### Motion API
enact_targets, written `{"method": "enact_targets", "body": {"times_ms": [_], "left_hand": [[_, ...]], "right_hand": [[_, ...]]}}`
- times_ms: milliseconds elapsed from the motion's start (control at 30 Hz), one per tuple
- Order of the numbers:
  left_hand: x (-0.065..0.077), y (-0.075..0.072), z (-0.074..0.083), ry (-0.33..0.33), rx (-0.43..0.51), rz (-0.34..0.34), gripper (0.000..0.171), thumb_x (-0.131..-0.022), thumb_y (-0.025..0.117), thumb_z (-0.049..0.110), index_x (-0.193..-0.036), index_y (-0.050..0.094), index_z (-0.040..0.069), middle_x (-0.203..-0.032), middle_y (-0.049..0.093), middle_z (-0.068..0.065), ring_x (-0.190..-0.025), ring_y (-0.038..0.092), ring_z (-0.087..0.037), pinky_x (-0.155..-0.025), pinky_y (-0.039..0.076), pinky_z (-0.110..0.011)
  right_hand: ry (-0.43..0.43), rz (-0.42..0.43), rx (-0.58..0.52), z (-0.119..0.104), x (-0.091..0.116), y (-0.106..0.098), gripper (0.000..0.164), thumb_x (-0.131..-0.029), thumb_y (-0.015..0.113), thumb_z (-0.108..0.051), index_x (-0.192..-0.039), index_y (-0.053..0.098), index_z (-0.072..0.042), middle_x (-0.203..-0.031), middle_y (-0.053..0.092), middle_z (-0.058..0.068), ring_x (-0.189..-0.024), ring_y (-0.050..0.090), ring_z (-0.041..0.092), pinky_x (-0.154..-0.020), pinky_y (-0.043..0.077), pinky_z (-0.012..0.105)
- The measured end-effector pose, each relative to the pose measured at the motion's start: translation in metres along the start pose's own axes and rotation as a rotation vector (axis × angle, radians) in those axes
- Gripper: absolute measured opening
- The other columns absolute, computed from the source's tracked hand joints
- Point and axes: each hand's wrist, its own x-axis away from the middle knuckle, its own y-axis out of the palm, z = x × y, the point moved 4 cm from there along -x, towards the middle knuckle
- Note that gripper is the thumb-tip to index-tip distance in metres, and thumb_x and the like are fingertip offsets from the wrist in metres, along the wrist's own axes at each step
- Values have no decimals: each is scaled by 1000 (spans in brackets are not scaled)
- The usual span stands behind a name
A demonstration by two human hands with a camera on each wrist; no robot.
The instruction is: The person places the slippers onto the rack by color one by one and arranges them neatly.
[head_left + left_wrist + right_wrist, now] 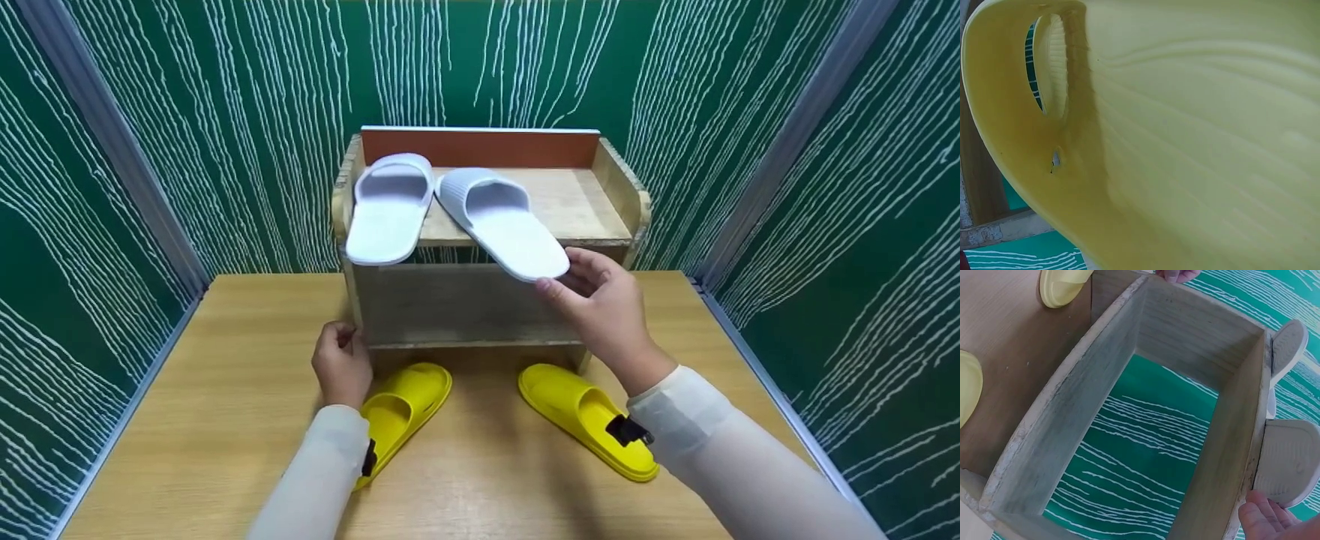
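Observation:
Two white slippers lie on the top shelf of a small wooden rack [480,345], soles jutting over its front edge. The right slipper [517,244] is skewed, toe touching the left slipper [386,217]. My right hand [611,315] pinches the skewed slipper's heel between thumb and fingers. In the right wrist view, those fingertips [1261,509] are under its sole by the shelf edge. My left hand [341,364] has curled fingers at the rack's left side panel, low down, gripping its edge. The left wrist view is filled by a yellow slipper [1185,140].
Two yellow slippers stand on the wooden tabletop [480,487] before the rack: the left slipper [424,386] beside my left wrist, the right slipper [555,390] partly under my right wrist. Green walls [262,90] with white drip lines enclose the back and sides.

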Motion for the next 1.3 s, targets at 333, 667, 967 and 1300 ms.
{"method": "enact_targets", "body": {"times_ms": [333, 667, 967, 1300], "left_hand": [[0, -1, 1, 22, 7, 12, 6, -102, 64, 2, -104, 62, -3, -105, 66, -19, -102, 65, -31, -95, 56, -44], [0, 1, 1, 9, -6, 7, 6, -104, 62, 2, -107, 63, -3, -108, 66, -20, -105, 65, -33, -98, 56, -46], [1, 0, 4, 3, -17, -2, 6, -104, 61, 1, -107, 62, -3, -108, 66, -21, -106, 64, -34, -98, 54, -46], [1, -1, 4, 66, -14, 17, 4, -100, 63, -3, -102, 61, 0, -103, 66, -18, -100, 64, -31, -90, 54, -42]], "right_hand": [[-5, -15, -37, -6, -6, 18, 54, -91, 85, -23, -138, 64, -5, -132, 71, 10, -117, 72, 23, -94, 59, 28], [-1, -24, -3, -9, -14, 35, 52, -93, 83, -30, -137, 65, -9, -134, 72, 6, -119, 71, 20, -98, 58, 31], [10, -22, 9, -15, -16, 41, 48, -93, 81, -34, -135, 68, -15, -130, 72, 0, -116, 71, 16, -100, 58, 32], [-28, -33, 18, -18, -16, 48, 44, -93, 82, -29, -132, 69, -13, -128, 73, 2, -116, 72, 17, -99, 58, 30]]}}
